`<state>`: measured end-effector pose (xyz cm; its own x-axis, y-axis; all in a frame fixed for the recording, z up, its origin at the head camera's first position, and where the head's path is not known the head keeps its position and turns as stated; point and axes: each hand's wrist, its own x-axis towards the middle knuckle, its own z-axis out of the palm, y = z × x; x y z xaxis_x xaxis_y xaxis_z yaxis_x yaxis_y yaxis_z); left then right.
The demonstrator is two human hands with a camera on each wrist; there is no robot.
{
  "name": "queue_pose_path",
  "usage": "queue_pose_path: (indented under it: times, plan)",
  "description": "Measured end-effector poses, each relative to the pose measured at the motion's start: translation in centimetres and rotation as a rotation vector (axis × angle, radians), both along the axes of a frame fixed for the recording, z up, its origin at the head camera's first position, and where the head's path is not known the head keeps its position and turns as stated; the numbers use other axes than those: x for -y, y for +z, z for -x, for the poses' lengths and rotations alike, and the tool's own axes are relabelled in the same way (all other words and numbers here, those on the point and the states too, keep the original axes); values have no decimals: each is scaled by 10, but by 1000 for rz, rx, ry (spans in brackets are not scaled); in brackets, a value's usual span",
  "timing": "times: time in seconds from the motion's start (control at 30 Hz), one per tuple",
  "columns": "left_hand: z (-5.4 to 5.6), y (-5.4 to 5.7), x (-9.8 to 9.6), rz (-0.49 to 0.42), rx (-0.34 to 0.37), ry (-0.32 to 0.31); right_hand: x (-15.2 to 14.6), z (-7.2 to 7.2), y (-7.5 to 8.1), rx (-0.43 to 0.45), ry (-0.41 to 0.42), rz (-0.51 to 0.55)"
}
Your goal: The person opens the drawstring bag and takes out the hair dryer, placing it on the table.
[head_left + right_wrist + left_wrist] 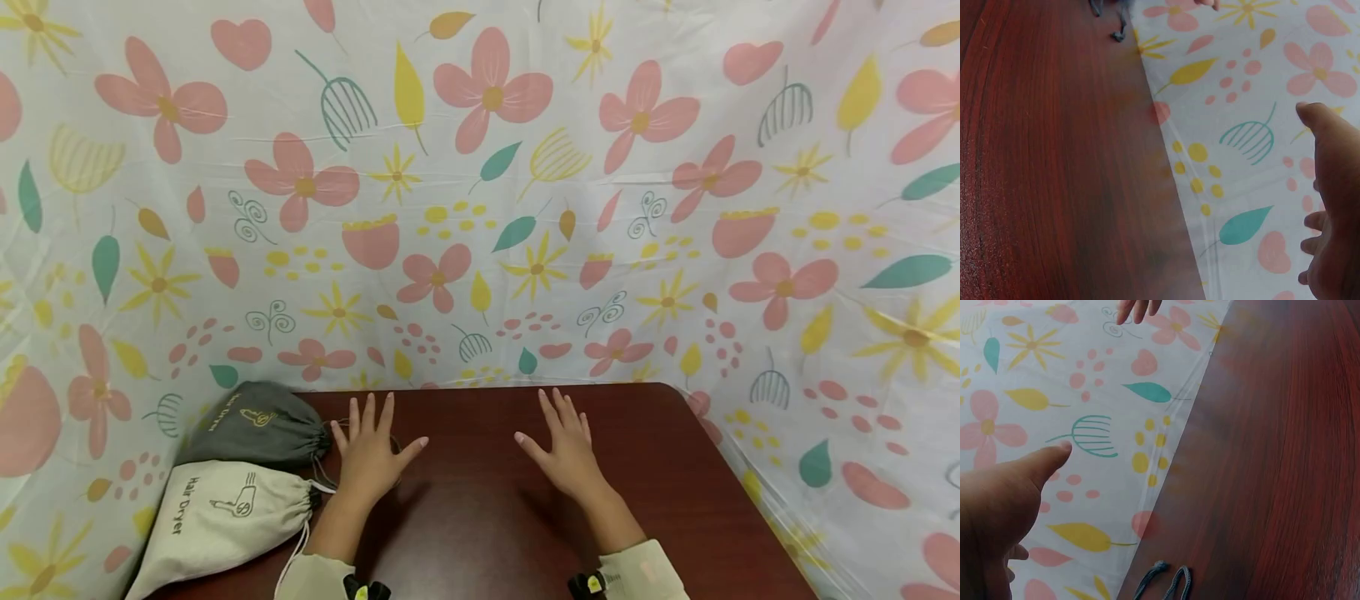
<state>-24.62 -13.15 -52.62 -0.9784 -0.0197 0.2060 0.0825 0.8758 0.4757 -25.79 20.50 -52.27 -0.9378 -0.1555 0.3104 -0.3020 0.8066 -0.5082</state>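
All fingers (pixel 387 414) spread wide — left hand (pixel 370 462) near gray pouch (pixel 258 425), right hand (pixel 572 462) over table (pixel 465 533)

Find the load borne by a table (pixel 480 492): dark reddish-brown, streaked with wood grain, faintly glossy, rounded at the far right corner. Carries two drawstring bags on the left side, laid down with gathered necks toward the right. Note grey bag (pixel 258 425) toward the far edge, marked with yellowish lettering and a dryer outline. Note cream bag (pixel 225 512) just in front, marked "Hair Dryer" in dark print. Trails pale cord (pixel 297 546) from the cream neck. Includes dark cord (pixel 1159 566), looped on the wood near an edge.
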Motion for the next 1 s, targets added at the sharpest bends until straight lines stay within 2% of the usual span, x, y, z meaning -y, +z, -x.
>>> queue_pose_path:
  times: [0.27, 0.47, 0.63, 1.0]
  plan:
    - [-7, 6, 12, 11, 18, 13, -2, -3, 2, 19, 46, 71]
    - [-13, 2, 22, 33, 21, 41, -2, -9, -1, 100, 55, 98]
    - [-20, -1, 29, 44, 38, 57, -1, -12, -5, 97, 60, 89]
    - [-33, -4, 51, 96, 25, 87, -1, -18, -7, 122, 109, 105]
